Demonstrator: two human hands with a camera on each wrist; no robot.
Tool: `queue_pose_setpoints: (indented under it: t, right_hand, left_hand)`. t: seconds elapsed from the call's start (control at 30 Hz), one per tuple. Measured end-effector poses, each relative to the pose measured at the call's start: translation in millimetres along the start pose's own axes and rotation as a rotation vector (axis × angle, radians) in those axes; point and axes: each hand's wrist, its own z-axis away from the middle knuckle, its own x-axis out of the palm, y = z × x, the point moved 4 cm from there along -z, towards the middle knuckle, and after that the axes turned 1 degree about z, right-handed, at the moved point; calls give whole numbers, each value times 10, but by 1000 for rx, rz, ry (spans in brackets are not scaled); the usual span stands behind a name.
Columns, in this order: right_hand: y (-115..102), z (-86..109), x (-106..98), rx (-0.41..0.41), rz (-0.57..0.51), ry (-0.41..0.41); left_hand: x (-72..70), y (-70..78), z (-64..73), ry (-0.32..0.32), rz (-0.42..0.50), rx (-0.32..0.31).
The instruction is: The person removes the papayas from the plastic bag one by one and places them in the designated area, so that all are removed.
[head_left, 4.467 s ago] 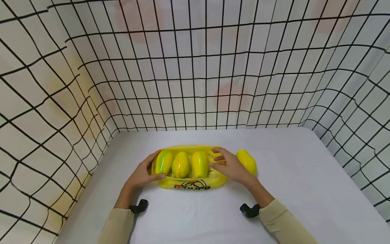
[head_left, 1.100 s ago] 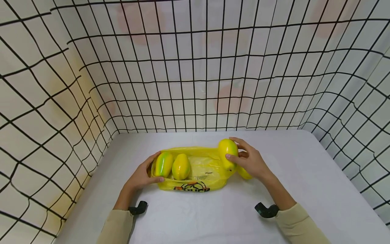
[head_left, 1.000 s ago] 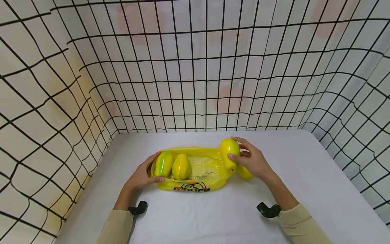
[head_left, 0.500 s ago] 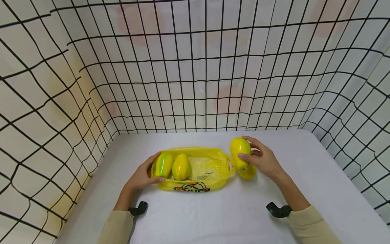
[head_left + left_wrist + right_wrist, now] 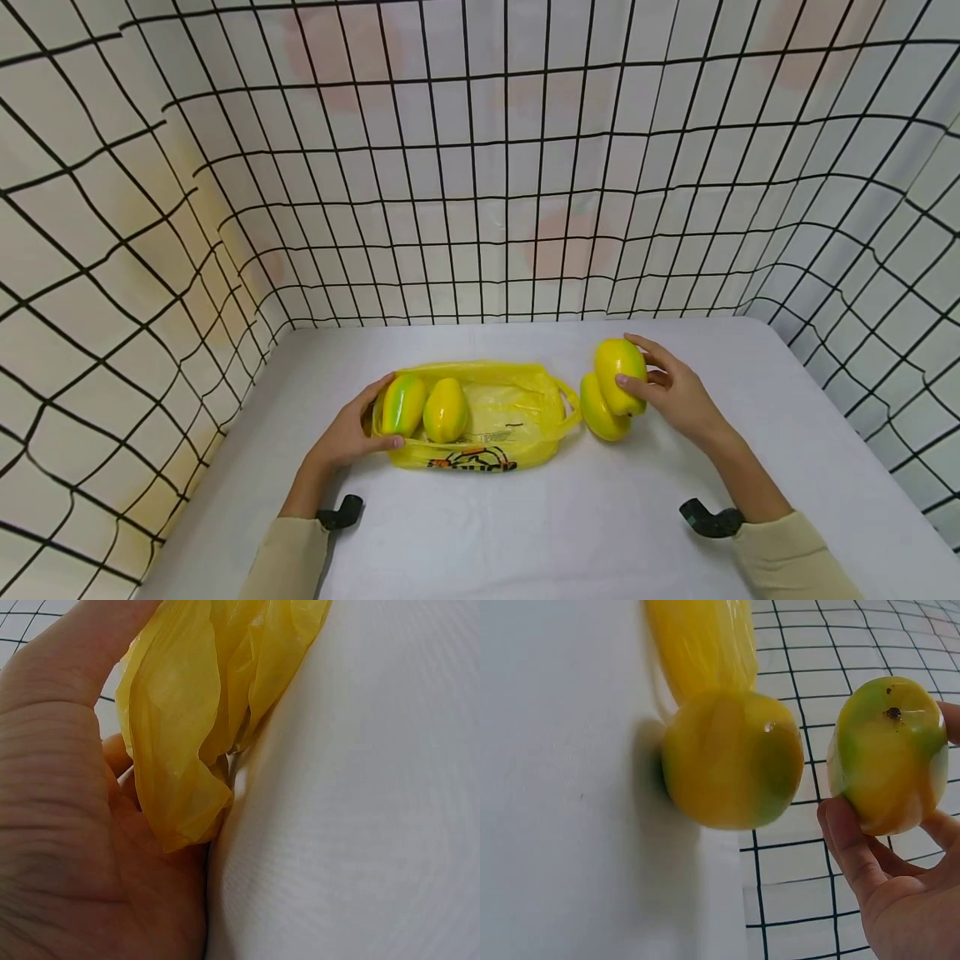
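My left hand (image 5: pixel 348 429) grips the left end of a yellow plastic bag (image 5: pixel 498 412), thumb in front and fingers behind. Inside the bag's open mouth lie two yellow mangoes: one with a green streak (image 5: pixel 403 406) beside my left thumb, and a plainer one (image 5: pixel 446 411) to its right. To the right of the bag, my right hand (image 5: pixel 682 402) pinches a yellow-green mango (image 5: pixel 619 371) between thumb and fingers. In the right wrist view this held mango (image 5: pixel 889 761) is off the table, apart from another mango (image 5: pixel 724 769) resting on it near the bag handle.
A white cloth (image 5: pixel 480 533) covers the table. Black wire mesh (image 5: pixel 506 200) rises along the back and both sides, in front of white sheeting. A loop handle (image 5: pixel 572 404) of the bag lies at its right end. Black wrist cameras (image 5: pixel 341 512) sit below the hands.
My right hand has taken a third mango out of the bag and carried it right, past the bag's end, over and beyond the mango on the table. My left hand stays at the bag.
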Motion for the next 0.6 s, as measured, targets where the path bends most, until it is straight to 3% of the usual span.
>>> queue_pose_setpoints:
  t: [0.6]
  right_hand:
    - [289,69,-200,10,88,7]
  left_hand:
    - [3,-7,-7,-10,40,20]
